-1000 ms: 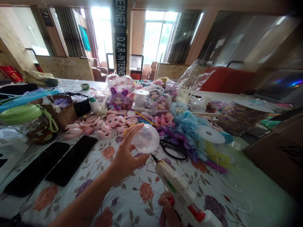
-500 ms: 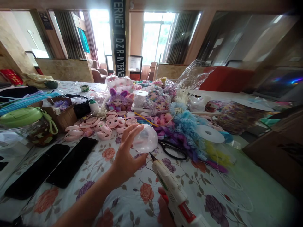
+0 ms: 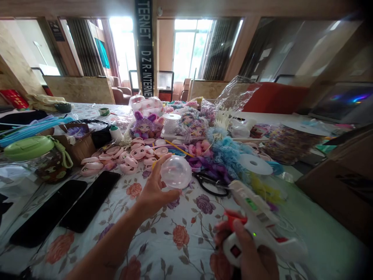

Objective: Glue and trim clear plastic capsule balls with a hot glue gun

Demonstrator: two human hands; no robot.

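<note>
My left hand holds a clear plastic ball up above the flowered tablecloth, fingers curled round its left side and underside. My right hand, low at the right, grips a white glue gun with a red trigger. Its nozzle points up and to the left, well away from the ball. Black scissors lie on the cloth between the ball and the gun.
Pink doll faces, dolls, blue and purple frills and a white spool crowd the table beyond. Two black phones lie at the left beside a green-lidded jar. A brown box stands at the right.
The glue gun's nozzle was right under the ball; my right hand has pulled the gun away to the right and turned it. The ball has stayed in my left hand.
</note>
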